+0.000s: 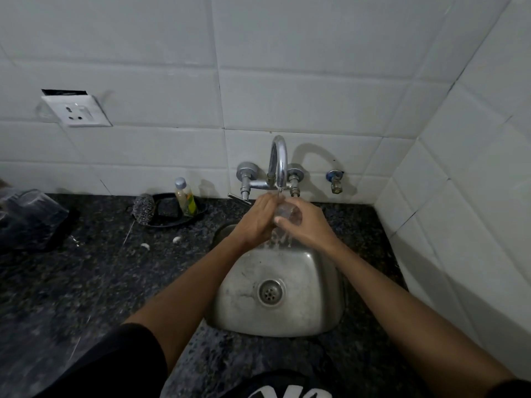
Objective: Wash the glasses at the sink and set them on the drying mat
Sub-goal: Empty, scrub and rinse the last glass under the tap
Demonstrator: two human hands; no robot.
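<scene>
Hands, your left hand (pixel 260 215) and right hand (pixel 306 222), curl around the small clear drinking glass (pixel 287 212) under the curved chrome tap (pixel 278 162), open steel sink basin (pixel 310 285) below your grip.

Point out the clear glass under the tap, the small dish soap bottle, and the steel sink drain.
Clear glass (pixel 287 212), head view, on its wall between the hands.
Small dish soap bottle (pixel 186 198), head view, mid-body.
Steel sink drain (pixel 270 292), head view, strainer centre.
</scene>
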